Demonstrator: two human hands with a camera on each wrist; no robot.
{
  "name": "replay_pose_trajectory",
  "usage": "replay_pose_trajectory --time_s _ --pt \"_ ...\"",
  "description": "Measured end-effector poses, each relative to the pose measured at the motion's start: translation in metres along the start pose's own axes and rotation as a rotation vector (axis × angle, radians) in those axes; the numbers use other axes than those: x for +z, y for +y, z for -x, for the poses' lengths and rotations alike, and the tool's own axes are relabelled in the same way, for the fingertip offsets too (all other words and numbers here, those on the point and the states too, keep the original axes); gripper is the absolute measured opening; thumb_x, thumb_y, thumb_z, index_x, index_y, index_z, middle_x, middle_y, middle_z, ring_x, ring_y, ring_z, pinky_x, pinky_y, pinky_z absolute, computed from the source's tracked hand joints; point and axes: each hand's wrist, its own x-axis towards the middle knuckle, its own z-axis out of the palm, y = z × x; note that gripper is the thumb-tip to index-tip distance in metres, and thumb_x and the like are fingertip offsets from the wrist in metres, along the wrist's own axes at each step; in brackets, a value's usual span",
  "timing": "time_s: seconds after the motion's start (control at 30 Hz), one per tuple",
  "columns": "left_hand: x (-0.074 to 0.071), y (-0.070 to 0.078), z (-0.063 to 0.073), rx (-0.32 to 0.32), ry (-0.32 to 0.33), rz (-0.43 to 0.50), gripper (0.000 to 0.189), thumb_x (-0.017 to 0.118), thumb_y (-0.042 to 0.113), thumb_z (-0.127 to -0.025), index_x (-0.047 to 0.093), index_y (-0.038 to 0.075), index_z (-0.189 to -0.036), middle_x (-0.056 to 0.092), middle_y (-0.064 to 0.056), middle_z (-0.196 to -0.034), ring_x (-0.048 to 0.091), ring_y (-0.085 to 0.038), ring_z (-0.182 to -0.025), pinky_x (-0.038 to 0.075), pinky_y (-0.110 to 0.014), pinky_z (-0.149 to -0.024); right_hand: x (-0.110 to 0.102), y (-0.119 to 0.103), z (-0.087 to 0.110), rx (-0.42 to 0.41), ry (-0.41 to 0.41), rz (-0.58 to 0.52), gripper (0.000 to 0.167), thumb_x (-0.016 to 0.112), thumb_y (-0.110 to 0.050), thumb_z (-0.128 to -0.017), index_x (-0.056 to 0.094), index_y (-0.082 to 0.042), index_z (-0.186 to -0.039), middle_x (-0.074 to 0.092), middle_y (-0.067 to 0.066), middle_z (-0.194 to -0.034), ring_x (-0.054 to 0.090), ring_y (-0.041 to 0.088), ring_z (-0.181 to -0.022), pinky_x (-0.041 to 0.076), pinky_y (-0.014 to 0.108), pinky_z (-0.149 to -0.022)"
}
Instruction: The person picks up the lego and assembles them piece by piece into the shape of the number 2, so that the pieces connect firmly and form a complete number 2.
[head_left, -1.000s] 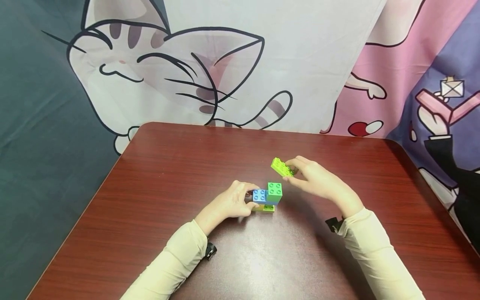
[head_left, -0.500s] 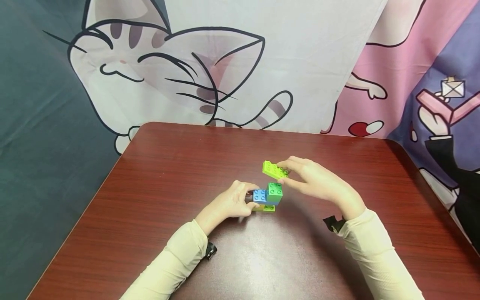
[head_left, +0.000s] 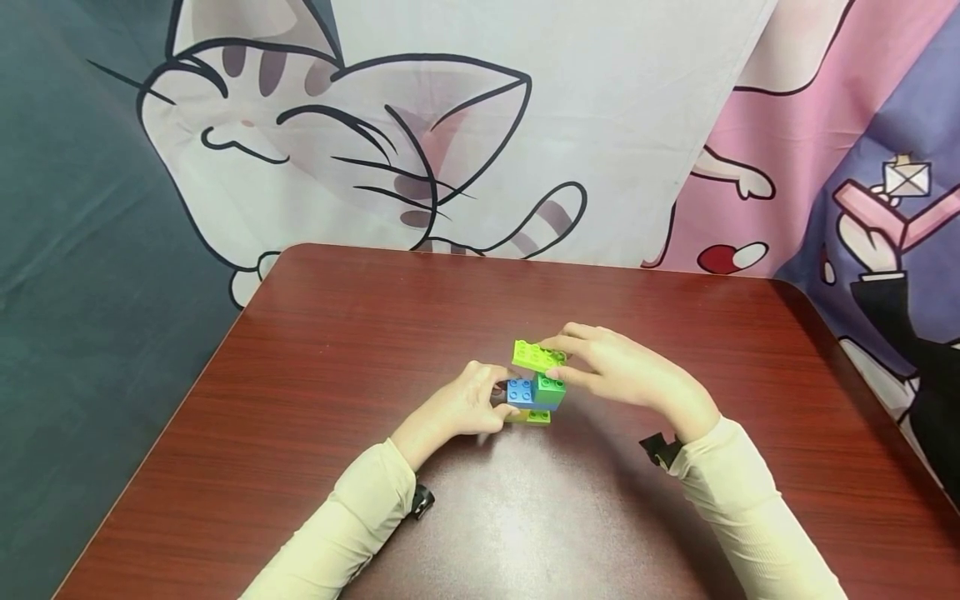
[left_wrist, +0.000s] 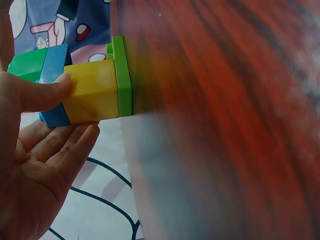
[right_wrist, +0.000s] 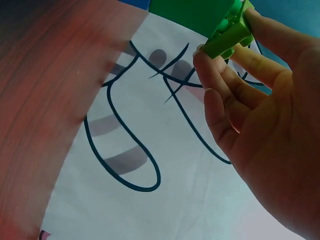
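Note:
Near the middle of the table, my left hand (head_left: pixel 472 400) grips a stack of toy building blocks. In the left wrist view its layers show: a thin lime plate (left_wrist: pixel 123 77) at the table, a yellow block (left_wrist: pixel 92 92), a blue block (left_wrist: pixel 54 82) and a green block (left_wrist: pixel 31 65). The left thumb lies along the yellow and blue blocks. From the right, my right hand (head_left: pixel 626 367) pinches a lime building block (head_left: pixel 534 356) by its right end. This studded block is right over the green block and overlaps its top in the head view.
The stack and both hands are over a dark red wooden table (head_left: pixel 360 317) with rounded far corners. Behind it hangs a cloth (head_left: pixel 630 125) printed with a cartoon cat. Each wrist carries a small black strap mount.
My right hand has brought the lime block left and toward me, from beyond the stack to over the green block, turning it more level. The left hand and stack stay put.

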Motion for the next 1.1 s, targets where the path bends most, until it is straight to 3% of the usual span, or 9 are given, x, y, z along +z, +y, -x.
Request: replay_pose_trajectory --time_s 0.23,0.43,0.57,0.67,0.87,1.1 --pt "0.0 0.0 0.0 0.003 -0.002 -0.01 0.019 0.071 0.017 -0.077 0.066 0.014 -0.095 0.066 0.004 -0.08 0.06 -0.004 -0.066 0.049 -0.023 -0.07 0.004 0.0 0.002 -0.035 0.0 -0.011 0.035 0.063 -0.031 -0.089 0.061 -0.019 -0.122 0.052 -0.011 -0.098 0.05 0.005 -0.086 0.046 0.027 -0.078" --pt "0.001 0.001 0.0 0.006 -0.003 0.024 0.019 0.071 0.014 -0.076 0.066 0.015 -0.094 0.069 0.002 -0.086 0.063 -0.005 -0.073 0.05 -0.025 -0.078 0.006 0.0 0.005 -0.076 0.024 -0.007 0.035 0.065 -0.029 -0.087 0.061 -0.019 -0.121 0.052 -0.013 -0.099 0.052 0.005 -0.086 0.046 0.027 -0.077" --pt "0.001 0.001 0.0 -0.011 -0.027 0.054 0.022 0.07 0.014 -0.078 0.066 0.014 -0.1 0.07 0.001 -0.086 0.061 -0.001 -0.058 0.05 -0.025 -0.079 0.007 0.0 0.006 -0.124 0.06 0.012 0.036 0.069 -0.026 -0.084 0.063 -0.016 -0.118 0.054 -0.01 -0.098 0.053 0.007 -0.087 0.047 0.028 -0.078" --pt "0.0 0.001 0.0 -0.021 -0.037 0.061 0.024 0.07 0.014 -0.078 0.065 0.014 -0.102 0.07 0.001 -0.086 0.06 0.0 -0.056 0.05 -0.024 -0.078 0.009 -0.001 0.008 -0.136 0.086 0.026 0.036 0.071 -0.025 -0.083 0.064 -0.016 -0.116 0.053 -0.01 -0.094 0.051 0.005 -0.082 0.047 0.026 -0.074" --pt "0.0 0.001 -0.001 -0.03 -0.032 0.084 0.026 0.07 0.01 -0.077 0.066 0.015 -0.102 0.07 0.003 -0.087 0.064 -0.005 -0.079 0.05 -0.022 -0.076 0.009 -0.007 0.007 -0.128 0.114 0.074 0.034 0.073 -0.025 -0.081 0.066 -0.015 -0.113 0.048 -0.007 -0.084 0.047 0.008 -0.067 0.044 0.024 -0.065" --pt "-0.001 0.0 -0.001 -0.037 -0.028 0.113 0.023 0.07 0.01 -0.076 0.066 0.014 -0.099 0.069 0.003 -0.081 0.063 -0.003 -0.067 0.05 -0.021 -0.071 0.006 -0.013 0.003 -0.127 0.11 0.137 0.034 0.078 -0.022 -0.076 0.068 -0.013 -0.107 0.052 -0.005 -0.085 0.051 0.011 -0.063 0.046 0.028 -0.062"
